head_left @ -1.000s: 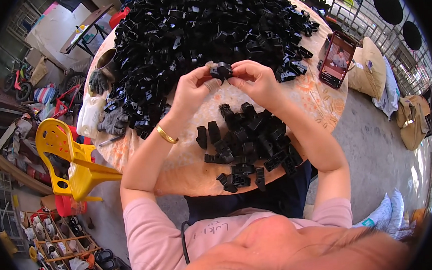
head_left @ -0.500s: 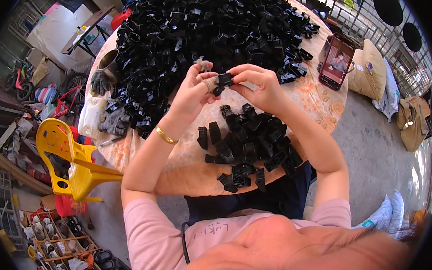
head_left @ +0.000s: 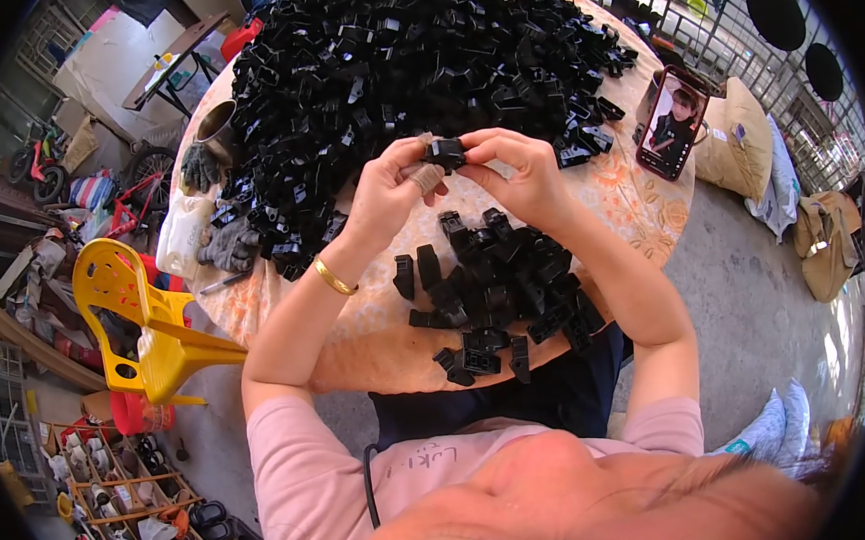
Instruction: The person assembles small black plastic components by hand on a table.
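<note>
Above the table's middle, a small black plastic part (head_left: 445, 153) is pinched between both my hands. My left hand (head_left: 395, 187), with tan wraps on its fingers, grips the part's left side. From the other side, the thumb and fingertips of my right hand (head_left: 516, 172) hold it. Just beyond my hands spreads a large heap of similar black plastic parts (head_left: 388, 62). Nearer to me, a smaller pile of black parts (head_left: 498, 275) lies on the table, with a few pieces loose at its edges. The held part's finer details are too small to make out.
The round table has a floral cloth (head_left: 639, 205). A phone (head_left: 673, 123) stands at its right edge. Dark gloves (head_left: 230, 246), a metal cup (head_left: 217, 125) and a pen lie at the left. A yellow chair (head_left: 141, 331) stands left; sacks (head_left: 735, 143) are at the right.
My left fingers have closed in around the black part, and the part has turned slightly between my hands. The phone's screen shows a different picture. Both piles look the same.
</note>
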The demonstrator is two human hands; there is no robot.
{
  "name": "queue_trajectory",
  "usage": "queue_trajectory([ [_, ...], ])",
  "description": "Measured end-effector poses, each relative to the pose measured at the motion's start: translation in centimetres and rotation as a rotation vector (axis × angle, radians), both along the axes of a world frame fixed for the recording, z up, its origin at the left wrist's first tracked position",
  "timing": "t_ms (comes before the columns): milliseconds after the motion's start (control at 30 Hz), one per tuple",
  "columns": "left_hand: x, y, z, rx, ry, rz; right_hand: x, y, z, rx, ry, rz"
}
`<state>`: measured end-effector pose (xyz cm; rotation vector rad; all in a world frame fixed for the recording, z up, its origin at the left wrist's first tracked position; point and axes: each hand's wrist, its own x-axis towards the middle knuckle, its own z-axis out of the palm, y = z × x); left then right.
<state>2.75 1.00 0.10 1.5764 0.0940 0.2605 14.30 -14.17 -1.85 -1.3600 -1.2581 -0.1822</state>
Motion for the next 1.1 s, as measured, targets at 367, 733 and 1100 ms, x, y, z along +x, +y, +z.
queue_trajectory([
  [367,0.3,-1.2,-1.4,0.136,-0.196,0.25,-0.8,0.1,0.1,0.052,-0.065,-0.079],
  [733,-0.3,-2.6,-1.0,0.003,-0.249,0.143,-1.7,-0.2,0.6,0.062,-0.356,-0.215],
  [1100,-0.7,-0.9,-0.1,-0.036,-0.159,-0.015,1.6,-0.5,0.7,-0.405,0.331,0.327],
])
